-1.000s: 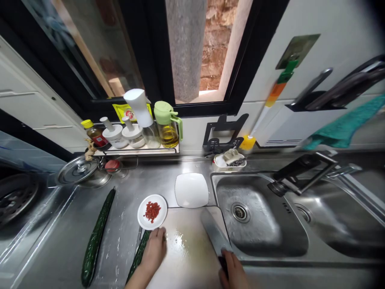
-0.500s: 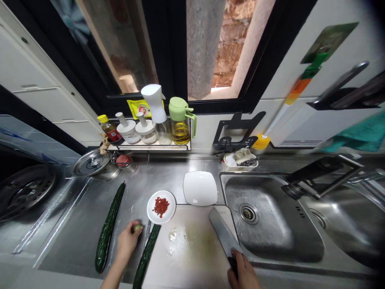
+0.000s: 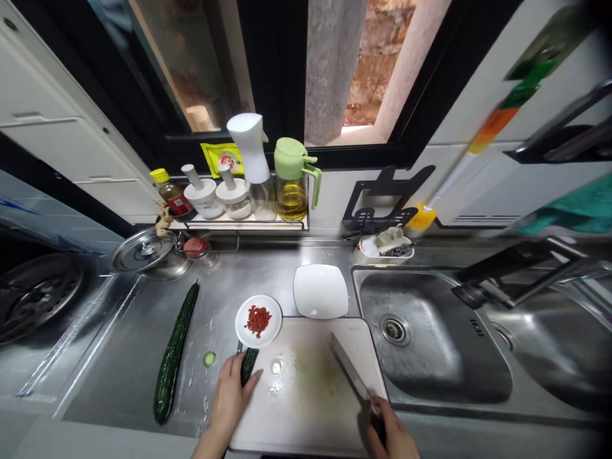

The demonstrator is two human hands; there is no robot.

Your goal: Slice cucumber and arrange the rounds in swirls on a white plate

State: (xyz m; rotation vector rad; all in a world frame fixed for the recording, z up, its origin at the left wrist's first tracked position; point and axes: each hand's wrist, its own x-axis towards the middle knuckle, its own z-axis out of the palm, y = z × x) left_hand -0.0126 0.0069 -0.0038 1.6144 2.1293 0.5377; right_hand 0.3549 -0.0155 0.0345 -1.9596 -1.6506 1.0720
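Long dark-green cucumber (image 3: 174, 360) left on steel counter (image 3: 119, 357), round green slice (image 3: 209, 359) between it and pale rectangular cutting board (image 3: 306, 408), dark-green cucumber piece (image 3: 248, 364) at the board's left edge, round white plate (image 3: 243, 325) at its back-left corner, squarish white plate (image 3: 320, 291) behind, steel double sink (image 3: 430, 370) right.

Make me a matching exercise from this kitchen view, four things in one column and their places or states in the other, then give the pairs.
1. long dark green uncut cucumber
2. steel-bladed knife with a dark handle
3. small round white plate
4. squarish white plate with rounded corners

A. between the other plate and the shiny steel sink
B. gripped in the right hand
C. on the grey metal counter, left of the left hand
D. holding small red pieces

Pairs: 1-C, 2-B, 3-D, 4-A
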